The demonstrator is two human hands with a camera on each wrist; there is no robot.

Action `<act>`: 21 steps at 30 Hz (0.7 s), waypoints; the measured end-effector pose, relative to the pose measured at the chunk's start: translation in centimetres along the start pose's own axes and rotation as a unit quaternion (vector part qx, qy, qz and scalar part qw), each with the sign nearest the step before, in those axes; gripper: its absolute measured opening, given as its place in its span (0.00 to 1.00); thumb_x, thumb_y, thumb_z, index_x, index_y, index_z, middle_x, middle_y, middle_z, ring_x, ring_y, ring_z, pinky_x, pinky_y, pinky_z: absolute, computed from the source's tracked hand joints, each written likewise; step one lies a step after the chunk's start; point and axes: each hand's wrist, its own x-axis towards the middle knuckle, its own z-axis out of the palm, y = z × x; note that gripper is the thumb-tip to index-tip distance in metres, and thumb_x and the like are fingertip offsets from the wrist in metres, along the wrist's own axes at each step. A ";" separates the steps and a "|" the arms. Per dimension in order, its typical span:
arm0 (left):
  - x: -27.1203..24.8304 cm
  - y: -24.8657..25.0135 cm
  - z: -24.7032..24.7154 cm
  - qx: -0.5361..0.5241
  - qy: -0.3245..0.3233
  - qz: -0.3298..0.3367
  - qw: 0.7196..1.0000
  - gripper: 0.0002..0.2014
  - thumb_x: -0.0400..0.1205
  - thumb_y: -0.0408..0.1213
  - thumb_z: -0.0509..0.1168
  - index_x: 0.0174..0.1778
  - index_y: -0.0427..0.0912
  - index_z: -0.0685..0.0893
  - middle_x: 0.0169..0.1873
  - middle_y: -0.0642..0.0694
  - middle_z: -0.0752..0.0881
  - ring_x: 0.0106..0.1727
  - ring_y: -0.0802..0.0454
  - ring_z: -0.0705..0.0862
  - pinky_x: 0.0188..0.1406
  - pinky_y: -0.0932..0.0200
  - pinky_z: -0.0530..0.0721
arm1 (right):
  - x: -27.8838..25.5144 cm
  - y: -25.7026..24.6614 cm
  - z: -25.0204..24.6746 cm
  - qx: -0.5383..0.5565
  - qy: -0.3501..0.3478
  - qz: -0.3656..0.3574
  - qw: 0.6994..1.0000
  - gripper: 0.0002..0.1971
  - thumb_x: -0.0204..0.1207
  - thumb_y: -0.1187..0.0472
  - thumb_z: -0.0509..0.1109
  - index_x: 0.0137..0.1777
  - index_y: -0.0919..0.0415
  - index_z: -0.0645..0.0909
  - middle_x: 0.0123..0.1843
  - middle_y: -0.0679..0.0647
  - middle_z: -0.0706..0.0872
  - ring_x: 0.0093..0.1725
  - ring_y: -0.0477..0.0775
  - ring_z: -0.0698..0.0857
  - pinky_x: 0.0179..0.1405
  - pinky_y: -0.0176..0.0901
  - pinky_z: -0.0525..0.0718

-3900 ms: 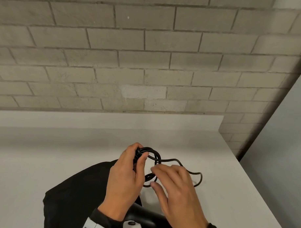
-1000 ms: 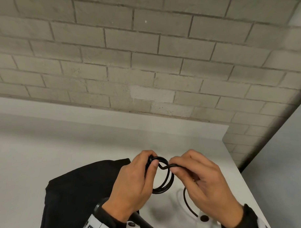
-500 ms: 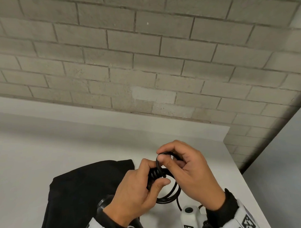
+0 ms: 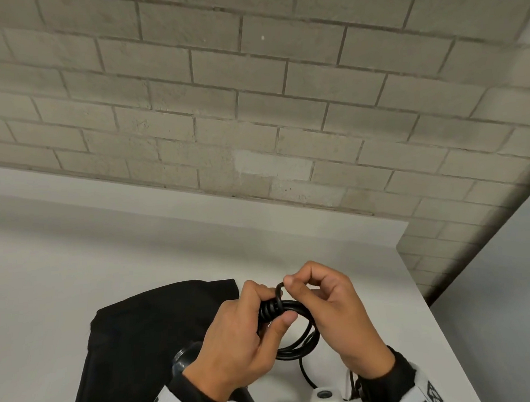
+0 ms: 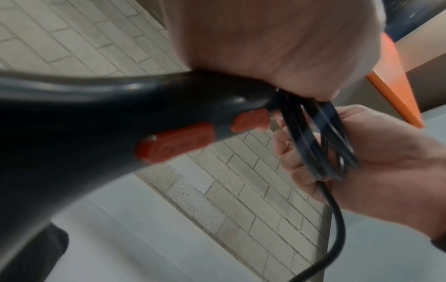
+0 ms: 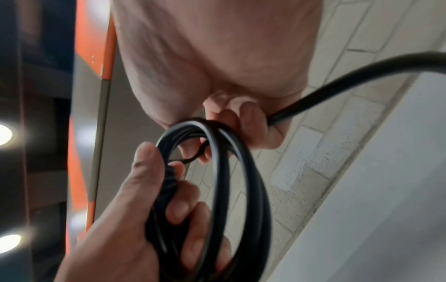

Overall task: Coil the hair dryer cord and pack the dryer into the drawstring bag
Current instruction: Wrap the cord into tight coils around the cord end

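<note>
Glossy black cord (image 4: 296, 347), matt black cloth bag (image 4: 148, 334), rough brick wall (image 4: 254, 96).

I face a pale grey brick wall (image 4: 254, 96); a white table (image 4: 80, 267) runs up against it; an orange panel (image 5: 395, 80) stands off to one side; two round lights (image 6: 4, 135) glow overhead.

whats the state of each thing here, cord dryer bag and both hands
cord: mostly coiled into loops, a loose tail hanging below
hair dryer: out of the bag, handle under the left hand
drawstring bag: lying flat on the table, dryer not inside
left hand: grip closed round the gathered coil
right hand: pinches a cord strand at the top of the coil
</note>
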 end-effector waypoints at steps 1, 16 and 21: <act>0.0 0.0 0.0 -0.004 0.000 0.002 1.000 0.14 0.85 0.61 0.56 0.52 0.54 0.70 0.24 0.64 0.74 0.20 0.62 0.73 0.23 0.76 0.65 | 0.0 0.0 -0.1 0.017 -0.007 0.005 1.000 0.13 0.76 0.54 0.74 0.35 0.62 0.81 0.33 0.57 0.82 0.30 0.56 0.80 0.37 0.41 0.80; 0.4 0.1 0.2 0.020 -0.001 0.003 1.000 0.16 0.87 0.58 0.52 0.63 0.55 0.73 0.33 0.64 0.82 0.28 0.64 0.80 0.27 0.71 0.77 | -2.9 3.2 -1.2 -0.094 -0.039 -0.075 0.992 0.08 0.71 0.52 0.78 0.49 0.49 0.87 0.43 0.50 0.84 0.36 0.56 0.80 0.34 0.47 0.77; 0.5 0.3 0.0 0.017 -0.001 0.012 1.000 0.15 0.88 0.54 0.54 0.64 0.51 0.76 0.34 0.65 0.80 0.29 0.66 0.78 0.30 0.75 0.74 | -2.6 2.3 -1.8 -0.151 -0.088 -0.092 0.980 0.02 0.76 0.56 0.74 0.45 0.47 0.86 0.40 0.42 0.84 0.38 0.46 0.80 0.37 0.33 0.74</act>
